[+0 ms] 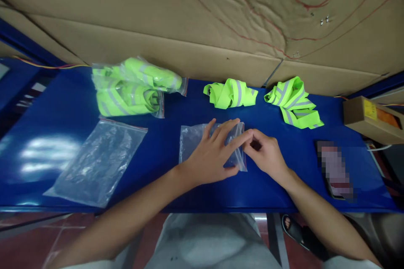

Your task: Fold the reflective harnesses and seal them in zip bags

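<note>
A clear zip-lock bag (192, 143) lies flat on the blue table in front of me. My left hand (214, 151) rests over it with the fingers spread. At the bag's right end, where the zip edge runs, my right hand (265, 151) pinches the edge between thumb and fingers. The left index fingertip meets the right fingertips there. Behind the bag sits a bundle of neon yellow-green reflective strap (233, 93). A second, looser strap bundle (293, 103) lies to its right.
Several bagged reflective straps (126, 92) are piled at the back left. Another clear zip-lock bag (97, 159) lies at the left. On the right are a phone (334, 172) and a cardboard box (372, 119). A brown cardboard panel (158, 38) stands behind the blue table (164, 193).
</note>
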`<state>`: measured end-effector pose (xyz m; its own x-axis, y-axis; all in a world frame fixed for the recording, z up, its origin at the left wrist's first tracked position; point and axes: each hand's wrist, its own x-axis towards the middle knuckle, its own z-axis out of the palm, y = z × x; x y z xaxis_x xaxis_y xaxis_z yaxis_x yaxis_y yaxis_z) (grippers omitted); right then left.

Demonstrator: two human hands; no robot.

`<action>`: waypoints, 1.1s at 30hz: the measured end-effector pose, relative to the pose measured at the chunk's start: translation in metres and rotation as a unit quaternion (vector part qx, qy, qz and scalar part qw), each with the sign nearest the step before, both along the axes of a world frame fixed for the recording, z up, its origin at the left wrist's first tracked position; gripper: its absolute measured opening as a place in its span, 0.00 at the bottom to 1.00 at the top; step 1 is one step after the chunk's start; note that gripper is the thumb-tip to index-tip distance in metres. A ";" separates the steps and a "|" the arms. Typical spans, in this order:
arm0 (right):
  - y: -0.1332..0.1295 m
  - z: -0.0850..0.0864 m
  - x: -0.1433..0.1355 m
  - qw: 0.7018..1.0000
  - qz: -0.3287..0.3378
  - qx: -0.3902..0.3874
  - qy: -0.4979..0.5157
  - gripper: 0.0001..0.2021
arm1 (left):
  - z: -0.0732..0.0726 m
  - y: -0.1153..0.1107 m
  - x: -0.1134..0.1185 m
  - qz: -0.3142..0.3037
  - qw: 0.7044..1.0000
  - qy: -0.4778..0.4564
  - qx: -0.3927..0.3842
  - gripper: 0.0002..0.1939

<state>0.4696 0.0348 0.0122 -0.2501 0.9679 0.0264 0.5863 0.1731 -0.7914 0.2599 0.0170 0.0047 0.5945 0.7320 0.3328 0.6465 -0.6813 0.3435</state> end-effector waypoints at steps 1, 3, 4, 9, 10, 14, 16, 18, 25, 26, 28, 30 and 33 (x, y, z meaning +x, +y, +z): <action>0.000 0.001 0.001 0.999 -0.018 0.029 -0.038 0.10 | 0.000 0.001 0.000 0.003 1.000 -0.012 0.009 0.44; 0.002 0.001 0.003 0.995 -0.037 0.051 -0.080 0.09 | 0.000 0.002 0.000 0.006 0.999 -0.030 0.026 0.40; 0.002 0.001 0.004 0.994 -0.037 0.049 -0.087 0.09 | 0.000 0.002 0.000 0.008 0.999 -0.033 0.031 0.38; 0.009 0.002 0.010 0.998 -0.004 0.016 -0.055 0.12 | 0.002 0.006 -0.002 0.040 0.999 -0.008 0.018 0.39; 0.011 0.002 0.012 0.998 -0.009 0.020 -0.054 0.13 | 0.003 0.007 -0.003 0.056 0.998 0.000 0.009 0.39; 0.022 -0.003 0.024 0.995 -0.054 0.050 -0.064 0.16 | 0.003 0.013 -0.009 0.135 0.990 0.038 -0.014 0.41; 0.029 -0.009 0.030 0.996 -0.062 0.050 -0.047 0.18 | 0.003 0.016 -0.013 0.167 0.984 0.061 -0.021 0.43; 0.036 -0.014 0.034 0.996 -0.066 0.058 -0.024 0.19 | 0.004 0.018 -0.019 0.191 0.978 0.082 -0.027 0.45; 0.091 -0.003 0.010 0.970 -0.007 0.215 -0.114 0.26 | 0.014 0.024 -0.035 0.232 0.968 0.093 -0.039 0.48; 0.101 -0.002 0.003 0.969 0.004 0.209 -0.135 0.31 | 0.015 0.025 -0.036 0.233 0.967 0.091 -0.037 0.48; 0.116 -0.002 -0.009 0.967 0.016 0.175 -0.185 0.42 | 0.016 0.026 -0.039 0.238 0.966 0.091 -0.038 0.48; 0.122 -0.004 -0.019 0.960 0.024 0.154 -0.233 0.44 | 0.017 0.026 -0.043 0.253 0.962 0.094 -0.042 0.48; 0.110 -0.007 -0.021 0.938 0.026 0.207 -0.277 0.32 | 0.017 0.026 -0.046 0.289 0.952 0.092 -0.033 0.47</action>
